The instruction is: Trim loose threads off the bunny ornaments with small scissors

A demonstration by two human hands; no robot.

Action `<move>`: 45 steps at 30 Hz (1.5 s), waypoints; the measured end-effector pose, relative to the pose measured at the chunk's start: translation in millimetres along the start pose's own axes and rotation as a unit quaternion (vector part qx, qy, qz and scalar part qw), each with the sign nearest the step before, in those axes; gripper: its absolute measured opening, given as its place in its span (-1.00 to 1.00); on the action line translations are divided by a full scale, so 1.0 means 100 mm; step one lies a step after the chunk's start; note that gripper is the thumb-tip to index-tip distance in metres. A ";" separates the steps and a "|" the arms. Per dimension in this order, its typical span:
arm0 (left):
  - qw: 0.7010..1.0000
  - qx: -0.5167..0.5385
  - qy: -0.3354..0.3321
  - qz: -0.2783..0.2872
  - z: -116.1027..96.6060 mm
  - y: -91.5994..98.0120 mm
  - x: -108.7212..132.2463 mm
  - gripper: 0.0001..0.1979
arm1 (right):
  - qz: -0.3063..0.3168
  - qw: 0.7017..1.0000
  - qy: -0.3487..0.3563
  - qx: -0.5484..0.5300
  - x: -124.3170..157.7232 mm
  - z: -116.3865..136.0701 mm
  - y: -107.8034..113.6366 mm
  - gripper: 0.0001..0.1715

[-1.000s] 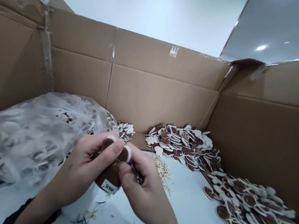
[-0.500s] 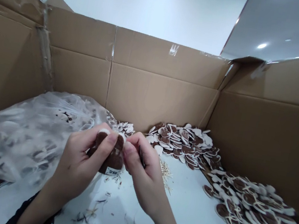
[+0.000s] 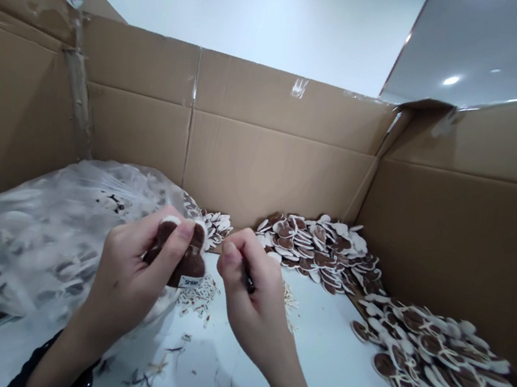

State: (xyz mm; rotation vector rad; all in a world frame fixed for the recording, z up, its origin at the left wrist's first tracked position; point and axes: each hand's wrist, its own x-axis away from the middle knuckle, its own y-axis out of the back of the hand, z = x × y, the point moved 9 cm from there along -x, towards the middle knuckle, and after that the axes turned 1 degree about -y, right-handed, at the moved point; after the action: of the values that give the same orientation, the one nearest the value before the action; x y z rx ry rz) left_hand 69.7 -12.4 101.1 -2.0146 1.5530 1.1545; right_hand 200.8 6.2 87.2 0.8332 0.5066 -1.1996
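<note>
Between the thumb and fingers of my left hand is a brown fabric patch with rounded lobes and white along its top edge. A small white label with dark lettering sits at its lower edge. My right hand is closed, a short gap to the right of the patch. Inside that fist a dark, slim object shows only in part; its kind is hidden by my fingers.
A clear plastic bag full of white and brown pieces lies at left. Piles of brown-and-white patches and more patches with cords lie at right. Small scraps litter the white tabletop. Cardboard walls enclose it.
My right hand has come away from the patch, leaving a gap. My left hand has moved slightly left with the patch still held.
</note>
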 end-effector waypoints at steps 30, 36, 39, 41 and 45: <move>0.987 0.029 0.035 -0.156 0.23 0.49 -0.12 -0.71 | 0.156 0.979 -0.090 -0.095 0.04 -0.09 -0.32 -0.68; 0.998 0.035 0.014 -0.041 0.19 0.09 -0.09 -0.72 | 0.068 0.984 -0.122 -0.112 -0.01 -0.22 -0.27 -0.71; 0.998 0.049 0.008 0.033 0.17 -0.12 -0.11 -0.69 | 0.041 0.991 -0.096 -0.087 -0.05 -0.19 -0.23 -0.88; 0.997 0.057 -0.004 0.045 0.18 -0.09 -0.18 -0.60 | -0.028 0.995 -0.066 -0.071 -0.04 -0.12 0.00 -0.91; 0.990 -0.119 0.069 0.042 0.73 0.36 -0.35 -0.63 | -0.257 0.966 -0.012 0.033 0.28 0.11 0.89 -0.84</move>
State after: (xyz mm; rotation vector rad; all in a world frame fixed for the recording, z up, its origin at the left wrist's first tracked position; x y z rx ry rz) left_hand 5.4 48.0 90.2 -2.2442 1.6478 1.3123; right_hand 292.6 -8.1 99.4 0.7644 0.6919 -1.7091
